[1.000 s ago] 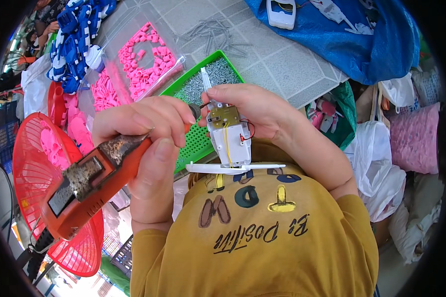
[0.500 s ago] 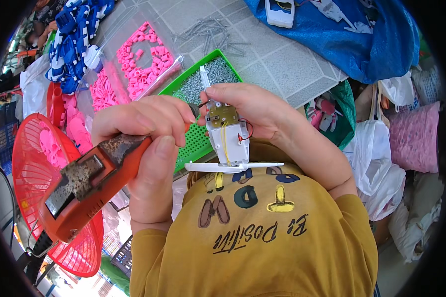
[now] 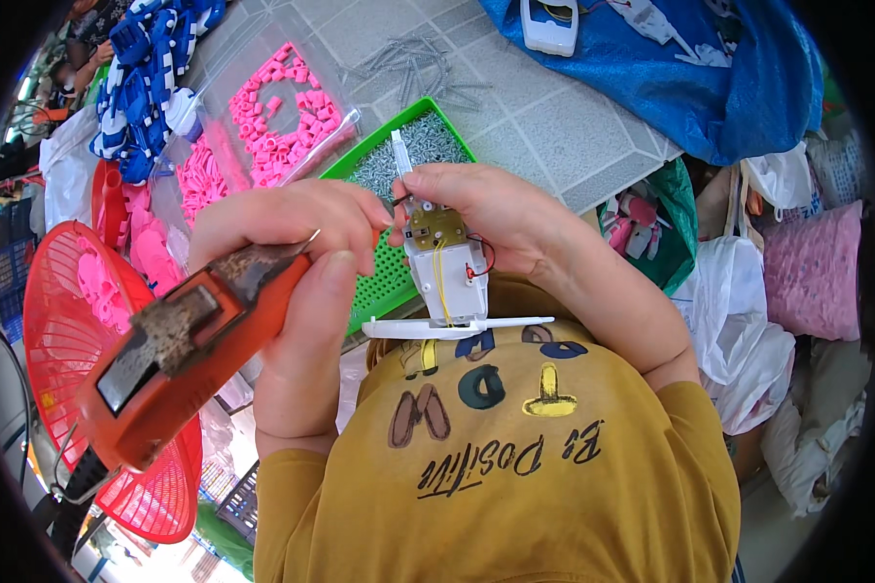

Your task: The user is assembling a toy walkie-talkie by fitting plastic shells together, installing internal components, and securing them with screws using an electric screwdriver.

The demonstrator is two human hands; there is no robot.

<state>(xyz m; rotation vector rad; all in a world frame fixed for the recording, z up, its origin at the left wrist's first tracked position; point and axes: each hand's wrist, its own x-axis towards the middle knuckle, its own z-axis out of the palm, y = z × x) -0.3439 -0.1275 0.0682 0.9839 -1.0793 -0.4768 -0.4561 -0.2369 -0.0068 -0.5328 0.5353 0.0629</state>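
My left hand (image 3: 297,228) is wrapped round a worn orange power screwdriver (image 3: 194,350) with bare, scuffed patches. The tool's dark bit (image 3: 399,201) points at the upper end of a white plastic housing (image 3: 447,282). On that housing sit a brown circuit board (image 3: 436,227) and thin yellow, red and black wires. My right hand (image 3: 501,209) grips the housing from the right, thumb near its narrow ribbed white end. A flat white strip (image 3: 457,328) crosses the housing's bottom end, close to my shirt. Whether the bit touches a screw is hidden by my fingers.
Under the housing stands a green tray (image 3: 360,316) with many small screws. Clear boxes of pink parts (image 3: 297,107) and blue-and-white pieces (image 3: 151,78) lie left. Springs (image 3: 423,68) lie on the tiled table. A red basket (image 3: 53,321) stands left; a blue sheet (image 3: 642,97) covers the far right.
My left hand and the screwdriver have shifted slightly, the tool's body turning a little. Its bit stays by the housing's upper end. The right hand and the housing have barely moved.
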